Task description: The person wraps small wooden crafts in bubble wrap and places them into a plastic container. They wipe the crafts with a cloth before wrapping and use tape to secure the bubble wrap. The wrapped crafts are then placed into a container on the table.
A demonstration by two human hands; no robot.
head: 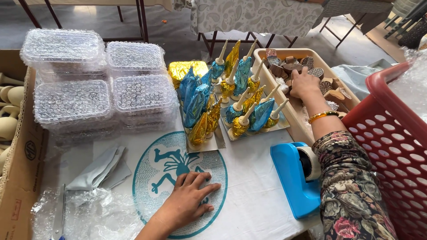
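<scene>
A: Left hand point(189, 202) lay flat, palm down, fingers spread, on the white cloth point(253, 195), over the round teal printed emblem point(180, 178). It held nothing.

B: And the right hand point(304, 83)?

A: Reached into the beige tray point(297, 116) of carved wooden stamps point(307, 66) at the far right. Fingers curled down among the pieces. Could not tell whether it had hold of one; the back of the hand hid the fingertips.

B: Risks noted?

A: In my judgement, the forearm passed just beside the foil-wrapped ornaments point(242, 95), gold and blue, standing upright and crowded on two small trays. A sleeve swinging back could have tipped them. The blue tape dispenser point(296, 178) sat near the table's front edge, under the elbow; a nudge might have knocked it off.

B: Anything else nearby?

A: Stacked clear boxes wrapped in bubble wrap point(95, 86) at the left. A folded grey cloth point(100, 169) and loose bubble wrap point(98, 215) at the near left, with scissors point(59, 218) partly under it. A cardboard box point(20, 178) of pale wooden pieces at the far left, a red plastic basket point(393, 142) at the right.

B: The room?

A: Grey floor, other cloth-covered tables point(253, 15) with dark metal legs beyond. Daylight, fairly even.
</scene>
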